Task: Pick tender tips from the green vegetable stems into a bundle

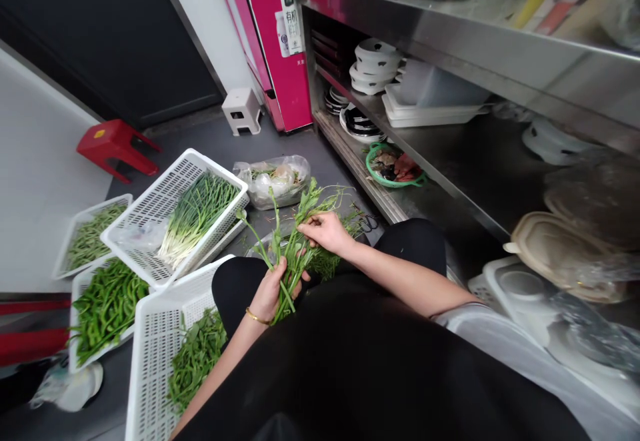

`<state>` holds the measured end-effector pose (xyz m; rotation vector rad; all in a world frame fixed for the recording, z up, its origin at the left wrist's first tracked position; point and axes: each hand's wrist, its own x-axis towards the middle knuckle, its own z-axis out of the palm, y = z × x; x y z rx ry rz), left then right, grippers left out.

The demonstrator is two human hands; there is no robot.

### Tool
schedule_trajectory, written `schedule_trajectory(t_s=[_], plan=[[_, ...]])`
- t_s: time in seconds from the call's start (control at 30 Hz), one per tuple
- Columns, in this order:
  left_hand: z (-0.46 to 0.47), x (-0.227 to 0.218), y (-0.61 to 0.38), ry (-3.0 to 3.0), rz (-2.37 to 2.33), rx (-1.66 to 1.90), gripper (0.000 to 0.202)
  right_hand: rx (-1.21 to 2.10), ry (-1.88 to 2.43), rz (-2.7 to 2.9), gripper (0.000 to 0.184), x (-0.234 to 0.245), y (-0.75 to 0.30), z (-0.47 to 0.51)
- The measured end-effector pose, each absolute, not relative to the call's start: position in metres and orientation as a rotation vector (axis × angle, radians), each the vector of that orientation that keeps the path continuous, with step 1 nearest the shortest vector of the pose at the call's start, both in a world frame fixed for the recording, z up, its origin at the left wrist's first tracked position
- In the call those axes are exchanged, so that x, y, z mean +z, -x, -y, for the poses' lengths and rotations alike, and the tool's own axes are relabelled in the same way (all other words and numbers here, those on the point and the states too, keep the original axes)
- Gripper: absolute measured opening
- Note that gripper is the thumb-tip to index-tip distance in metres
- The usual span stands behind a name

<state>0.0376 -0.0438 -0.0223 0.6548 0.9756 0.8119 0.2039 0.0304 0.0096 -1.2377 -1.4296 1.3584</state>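
So I'm sat low with a bunch of long green leafy stalks (pixel 293 248) right over my knees. My left hand (pixel 270 291) is curled shut around the cut ends, down near my lap, with the gold bangle on that wrist. The stalks run up and away from me, leaning a touch to the right, so the long axis goes from my left fist out toward the floor ahead. My right hand (pixel 325 230) sits further up that same line, fingers pinched closed on the stems about where the leaves start, so it's the one nearer the leafy tips. The two hands are near each other but not touching.

The closest place for greens is the white slotted plastic basket (pixel 155 341) just beside my left knee, with trimmed leafy bits already in it. That's the left hand's side; the right would have to cross over my lap.
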Motion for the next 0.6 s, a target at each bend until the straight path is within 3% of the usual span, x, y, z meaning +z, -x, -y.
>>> schedule_trajectory(t_s=[0.17, 0.37, 0.47, 0.6], plan=[[0.043, -0.024, -0.039, -0.702, -0.998, 0.791, 0.046, 0.606, 1.215, 1.852, 0.022, 0.007, -0.205, -0.022], [0.042, -0.03, -0.039, -0.734, -0.979, 0.8, 0.047, 0.148, 1.007, 2.336, 0.025, -0.007, -0.203, -0.018], [0.042, -0.031, -0.038, -0.724, -0.953, 0.793, 0.046, 0.198, 0.814, 2.381, 0.028, -0.008, -0.2, -0.017], [0.043, -0.029, -0.038, -0.635, -0.907, 0.821, 0.045, 0.825, 0.804, 1.875, 0.022, 0.006, -0.205, -0.024]])
